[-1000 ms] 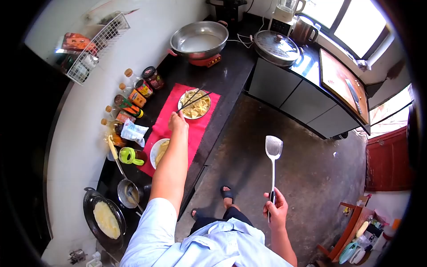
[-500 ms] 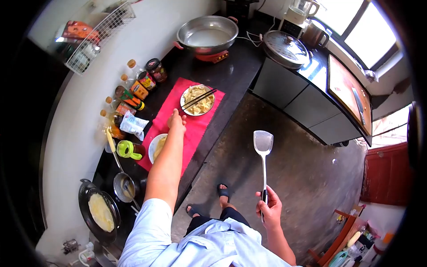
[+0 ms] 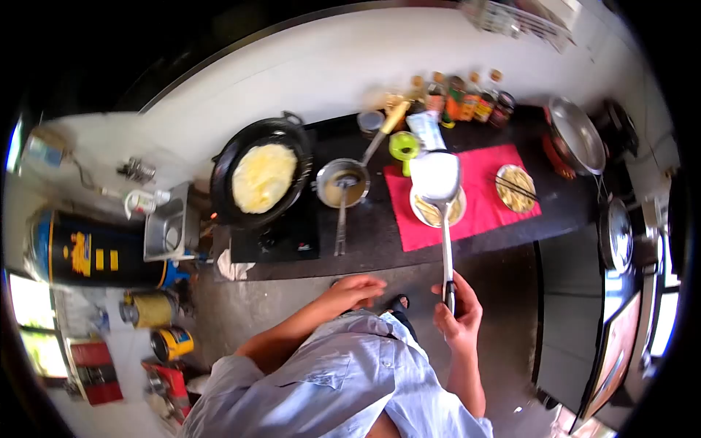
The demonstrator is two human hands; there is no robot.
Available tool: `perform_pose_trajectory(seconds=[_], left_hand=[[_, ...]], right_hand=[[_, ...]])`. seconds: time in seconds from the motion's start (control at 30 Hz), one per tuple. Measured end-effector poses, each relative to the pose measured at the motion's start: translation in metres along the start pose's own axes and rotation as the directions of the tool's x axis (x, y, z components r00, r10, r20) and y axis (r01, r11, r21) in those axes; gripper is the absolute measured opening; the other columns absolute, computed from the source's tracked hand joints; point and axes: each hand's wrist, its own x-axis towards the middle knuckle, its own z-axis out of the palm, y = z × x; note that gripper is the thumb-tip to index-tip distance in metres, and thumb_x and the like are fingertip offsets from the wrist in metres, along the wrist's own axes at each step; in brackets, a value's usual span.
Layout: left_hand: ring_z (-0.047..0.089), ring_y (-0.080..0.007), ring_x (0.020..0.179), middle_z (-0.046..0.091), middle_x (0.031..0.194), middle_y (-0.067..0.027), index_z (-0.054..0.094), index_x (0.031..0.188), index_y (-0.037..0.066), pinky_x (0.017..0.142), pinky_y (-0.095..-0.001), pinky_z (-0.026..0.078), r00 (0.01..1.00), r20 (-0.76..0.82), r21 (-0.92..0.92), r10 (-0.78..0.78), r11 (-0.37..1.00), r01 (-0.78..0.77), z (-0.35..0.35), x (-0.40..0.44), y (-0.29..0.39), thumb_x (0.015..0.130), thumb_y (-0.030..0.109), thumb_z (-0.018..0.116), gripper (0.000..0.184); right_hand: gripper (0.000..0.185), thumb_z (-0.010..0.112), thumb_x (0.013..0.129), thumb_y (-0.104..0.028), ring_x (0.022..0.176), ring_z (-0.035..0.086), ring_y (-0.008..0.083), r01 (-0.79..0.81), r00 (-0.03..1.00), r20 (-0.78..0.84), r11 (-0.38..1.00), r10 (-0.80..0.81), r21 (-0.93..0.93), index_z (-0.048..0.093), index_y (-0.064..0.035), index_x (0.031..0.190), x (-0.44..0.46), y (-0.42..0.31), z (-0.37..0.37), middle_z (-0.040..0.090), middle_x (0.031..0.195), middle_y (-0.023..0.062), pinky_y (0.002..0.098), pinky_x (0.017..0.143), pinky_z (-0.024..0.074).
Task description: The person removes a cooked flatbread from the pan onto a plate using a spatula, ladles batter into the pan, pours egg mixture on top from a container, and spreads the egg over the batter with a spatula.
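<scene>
My right hand (image 3: pixel 460 314) grips the black handle of a metal spatula (image 3: pixel 446 241), blade up. In front of my body, my left hand (image 3: pixel 358 292) holds nothing, its fingers stretched out. The spatula's blade covers part of a white plate (image 3: pixel 416 213) with yellowish food on it. On the left of the counter, a thin yellow pancake (image 3: pixel 264 179) lies in a black pan (image 3: pixel 223 181). To its right sits a small saucepan (image 3: pixel 322 191) of pale batter with a ladle (image 3: pixel 342 223) in it. Chopsticks (image 3: pixel 522 191) rest across a bowl (image 3: pixel 499 196) of pale yellow strips.
A red cloth (image 3: pixel 478 168) lies under the plate and bowl. Several sauce bottles (image 3: pixel 467 104) and a green-lidded jug (image 3: pixel 404 146) stand along the wall. A large steel pan (image 3: pixel 580 139) is at the right end. A sink (image 3: pixel 162 228) and a dark cylinder (image 3: pixel 109 248) are at left.
My view has swung left toward the black pan. My left hand has drawn back from beside the bowl to in front of my body. The spatula remains in my right hand, now in front of the plate.
</scene>
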Motion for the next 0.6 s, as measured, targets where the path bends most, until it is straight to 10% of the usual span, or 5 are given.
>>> perform_pose_trajectory(seconds=[0.13,0.33,0.47,0.6], left_hand=[[0.061,-0.0072,0.075,0.071,0.101,0.0005,0.069,0.127,0.008,0.059,-0.0206,0.043,0.912,-0.383,-0.059,0.149,0.981,-0.185,-0.113,-0.091,-0.068,0.1,0.019,0.07,0.03],[0.063,-0.0083,0.074,0.071,0.099,0.0017,0.071,0.119,0.01,0.056,-0.0251,0.044,0.477,-0.875,-0.101,0.077,0.937,-0.336,-0.247,-0.137,-0.148,0.098,0.021,0.071,0.024],[0.066,-0.0137,0.078,0.07,0.094,-0.0016,0.072,0.116,0.008,0.067,-0.0272,0.051,0.339,-0.927,0.01,0.161,0.914,-0.405,-0.321,-0.129,-0.176,0.095,0.017,0.074,0.023],[0.068,-0.0311,0.097,0.071,0.107,-0.0154,0.071,0.116,0.003,0.089,-0.0401,0.055,0.06,-0.824,0.565,0.563,0.824,0.032,-0.367,-0.123,-0.16,0.087,0.011,0.076,0.031]], right_hand=[[0.061,0.06,0.091,0.007,0.07,0.058,0.0055,-0.128,0.942,0.309,0.991,0.131,-0.029,0.047,0.0043,0.15,0.041,-0.009,0.086,0.071,0.117,0.0112,0.023,0.059,0.0472],[0.059,0.066,0.096,-0.001,0.064,0.059,0.0078,-0.213,0.827,0.454,0.932,0.332,-0.293,0.044,0.0064,0.151,0.098,-0.011,0.19,0.07,0.109,0.0096,0.023,0.047,0.0424],[0.057,0.074,0.095,-0.014,0.043,0.05,0.0093,-0.164,0.805,0.406,0.819,0.433,-0.549,0.054,0.007,0.143,0.131,-0.042,0.24,0.061,0.062,0.0069,0.0252,0.041,0.0374],[0.057,0.072,0.093,-0.012,0.046,0.057,0.012,-0.178,0.767,0.313,0.654,0.561,-0.735,0.054,0.008,0.143,0.144,-0.082,0.295,0.065,0.069,0.008,0.028,0.039,0.0404]])
